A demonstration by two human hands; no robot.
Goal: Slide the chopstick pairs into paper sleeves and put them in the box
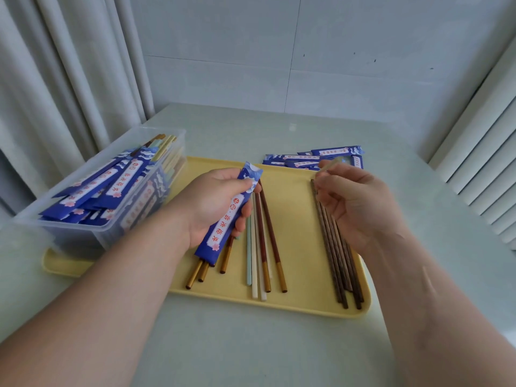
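Note:
My left hand (pixel 215 203) grips a blue paper sleeve (pixel 229 219) with a chopstick pair inside; the pair's gold ends (pixel 196 275) stick out at the bottom. My right hand (pixel 354 202) hovers blurred over the dark wooden chopsticks (pixel 339 269), fingers loosely curled, apparently holding nothing. Loose red, white and pale green chopsticks (pixel 262 247) lie in the middle of the yellow tray (pixel 301 305). A clear plastic box (pixel 92 236) on the left holds several sleeved pairs. Empty blue sleeves (pixel 312 157) lie in a pile beyond the tray.
Everything sits on a pale green table (pixel 251 353). White curtains hang at the left, a wall stands behind, and white slats (pixel 485 169) run along the right. The box rests on the tray's left end.

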